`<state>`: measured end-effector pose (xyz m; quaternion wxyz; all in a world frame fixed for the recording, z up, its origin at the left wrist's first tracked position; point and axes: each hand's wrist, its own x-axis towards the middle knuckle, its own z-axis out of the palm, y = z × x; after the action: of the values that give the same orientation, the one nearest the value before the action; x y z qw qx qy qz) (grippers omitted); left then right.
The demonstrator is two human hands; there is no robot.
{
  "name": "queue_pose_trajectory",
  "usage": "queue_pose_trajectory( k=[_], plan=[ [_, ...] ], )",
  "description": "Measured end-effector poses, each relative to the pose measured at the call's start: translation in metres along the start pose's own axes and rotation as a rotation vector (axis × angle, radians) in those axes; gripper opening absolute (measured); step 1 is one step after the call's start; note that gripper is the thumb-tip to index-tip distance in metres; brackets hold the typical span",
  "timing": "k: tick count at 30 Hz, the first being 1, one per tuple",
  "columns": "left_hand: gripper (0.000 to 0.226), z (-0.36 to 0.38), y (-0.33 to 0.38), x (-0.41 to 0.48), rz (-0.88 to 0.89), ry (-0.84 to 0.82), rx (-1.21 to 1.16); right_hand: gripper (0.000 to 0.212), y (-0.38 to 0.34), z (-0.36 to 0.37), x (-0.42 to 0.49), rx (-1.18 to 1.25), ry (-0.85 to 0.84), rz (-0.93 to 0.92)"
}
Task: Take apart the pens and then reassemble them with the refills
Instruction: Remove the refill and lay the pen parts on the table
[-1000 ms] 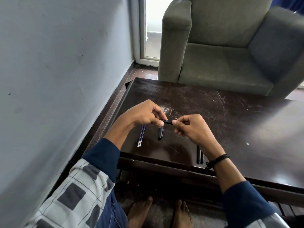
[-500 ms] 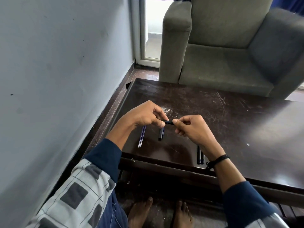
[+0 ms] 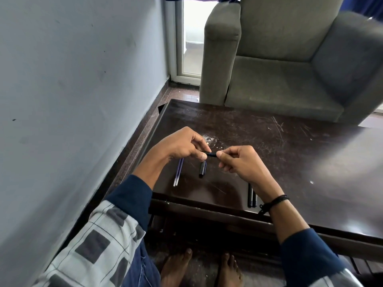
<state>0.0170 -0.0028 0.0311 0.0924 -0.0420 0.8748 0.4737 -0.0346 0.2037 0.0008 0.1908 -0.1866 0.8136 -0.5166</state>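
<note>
Refills (image 3: 178, 172) left on the table (image 3: 300, 166), cap (image 3: 202, 169) beside them (rightward), barrels (image 3: 251, 195) farther right, armchair (image 3: 279, 83) behind

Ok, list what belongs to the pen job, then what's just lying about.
Job: pen piece pinched between left hand and right hand; thin refills; short black piece; two black barrels.
Just there: grey armchair; glass door.

A grey armchair (image 3: 290, 69) stands behind the scratched dark table (image 3: 300, 154), beside a wall (image 3: 72, 90).

I see dark navy fabric sleeves (image 3: 132, 195) under pale grey checked cloth (image 3: 99, 241), and a black cord bracelet (image 3: 277, 199) behind the right hand (image 3: 238, 164).
</note>
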Motion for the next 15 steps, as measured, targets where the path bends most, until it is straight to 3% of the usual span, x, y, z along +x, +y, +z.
queue_pose_trajectory(
  k=[3,9,15],
  plan=[
    [0.021,-0.0003,0.0005,-0.0006,-0.010,-0.003,-0.007,0.008,0.0012,-0.0011,0.0010,0.004,0.017,-0.018],
    [0.021,-0.0004,0.0012,-0.0003,0.000,-0.007,0.004,0.030,0.0002,0.0020,0.0006,-0.058,0.005,0.002],
    [0.021,-0.0008,-0.0008,-0.0002,-0.005,-0.014,0.016,0.014,0.0013,0.0000,0.0003,-0.020,0.035,-0.034]
  ],
)
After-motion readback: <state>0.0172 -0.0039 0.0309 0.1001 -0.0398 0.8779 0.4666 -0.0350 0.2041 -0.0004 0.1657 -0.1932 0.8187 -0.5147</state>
